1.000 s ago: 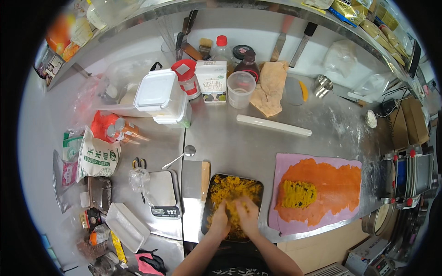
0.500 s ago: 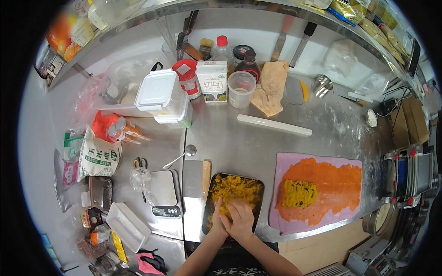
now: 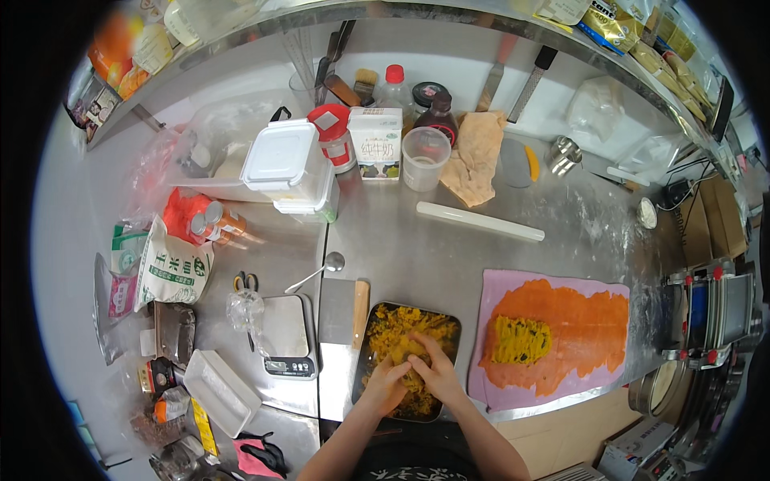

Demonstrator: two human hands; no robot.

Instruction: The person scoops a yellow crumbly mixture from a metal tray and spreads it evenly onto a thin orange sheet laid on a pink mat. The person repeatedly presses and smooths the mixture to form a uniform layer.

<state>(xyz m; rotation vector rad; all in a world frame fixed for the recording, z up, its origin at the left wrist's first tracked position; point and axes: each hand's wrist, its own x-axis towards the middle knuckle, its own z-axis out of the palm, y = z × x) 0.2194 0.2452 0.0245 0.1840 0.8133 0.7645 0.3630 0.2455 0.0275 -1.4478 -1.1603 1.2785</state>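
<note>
Pressing too hard could push crumbly yellow filling over the rim of the dark metal tray, or tip the tray off the counter edge just below the wrists. Both forearms come up from the lower edge, palms down. The left hand and right hand touch, fingers curled and nearly closed around a clump of filling, more of it lying beyond the fingertips.
</note>
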